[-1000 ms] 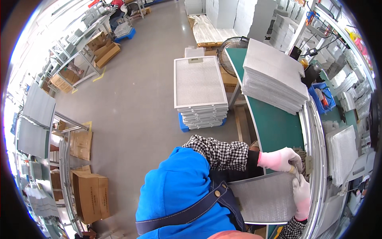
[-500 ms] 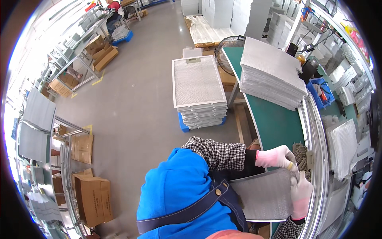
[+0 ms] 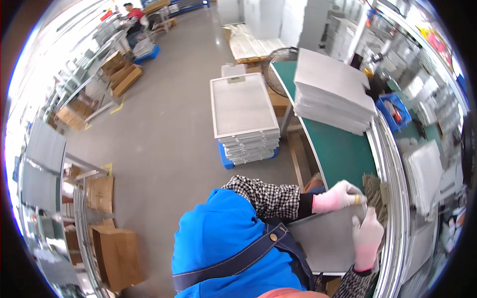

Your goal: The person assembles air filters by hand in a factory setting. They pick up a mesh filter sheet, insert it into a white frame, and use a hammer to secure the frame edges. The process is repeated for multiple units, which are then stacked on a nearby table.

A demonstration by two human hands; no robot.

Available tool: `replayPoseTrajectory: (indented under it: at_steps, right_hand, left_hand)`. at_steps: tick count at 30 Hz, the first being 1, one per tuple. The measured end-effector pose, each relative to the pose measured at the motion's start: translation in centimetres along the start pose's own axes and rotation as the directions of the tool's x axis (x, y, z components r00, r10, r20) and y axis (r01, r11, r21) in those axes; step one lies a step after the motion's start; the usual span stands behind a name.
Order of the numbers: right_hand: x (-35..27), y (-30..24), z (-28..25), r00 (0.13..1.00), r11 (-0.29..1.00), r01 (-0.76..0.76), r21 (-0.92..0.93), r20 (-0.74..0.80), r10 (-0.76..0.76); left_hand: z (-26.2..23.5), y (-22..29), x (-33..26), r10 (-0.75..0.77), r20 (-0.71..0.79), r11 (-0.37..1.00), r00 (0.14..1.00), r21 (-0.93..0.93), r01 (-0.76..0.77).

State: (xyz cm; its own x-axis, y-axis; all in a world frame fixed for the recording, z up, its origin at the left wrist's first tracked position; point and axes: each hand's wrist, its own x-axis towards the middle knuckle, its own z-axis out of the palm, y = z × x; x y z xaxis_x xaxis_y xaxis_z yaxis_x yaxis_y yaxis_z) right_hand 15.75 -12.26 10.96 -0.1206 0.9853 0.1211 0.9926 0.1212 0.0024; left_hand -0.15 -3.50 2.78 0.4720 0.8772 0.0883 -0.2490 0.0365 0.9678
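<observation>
Head view: two gloved hands work a flat grey mesh panel [image 3: 323, 238] at the near end of the green table [image 3: 343, 154].
Left hand [image 3: 338, 196] fingers curl over the panel's far edge, pinching it next to a dark bristly pad [image 3: 373, 194]; right hand [image 3: 366, 238] lies flat on the panel's right side, fingers pressed together and pointing up. Compared with a second ago the hands sit much the same on the panel, the left a bit further over the edge, so the work on this panel is probably not finished. A tall stack of like panels [image 3: 333, 92] sits at the table's far end, well apart. Off the table: a framed mesh filter stack [image 3: 246, 119] on the grey floor [image 3: 164, 139], cardboard boxes [image 3: 117, 251] lower left, a blue bin [image 3: 395, 111] right, another person [image 3: 131, 11] far off.
</observation>
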Motion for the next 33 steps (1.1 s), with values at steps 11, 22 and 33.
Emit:
replayPoseTrajectory:
  at_steps: [11,22,33]
  right_hand:
    - [0.3,2.6,0.7,0.988,0.967,0.073,0.245,-0.153,-0.036]
    - [0.4,2.3,-0.3,0.985,0.941,-0.019,0.339,-0.155,0.076]
    - [0.1,2.9,0.3,0.985,0.938,0.013,0.345,-0.168,0.048]
  left_hand:
    - [1.0,0.4,-1.2,0.099,-0.019,0.992,0.995,0.084,-0.097]
    - [2.3,0.9,-0.1,0.009,0.003,0.995,1.0,0.097,-0.009]
    - [3.0,0.7,-0.8,0.175,-0.046,0.983,0.983,0.061,-0.172]
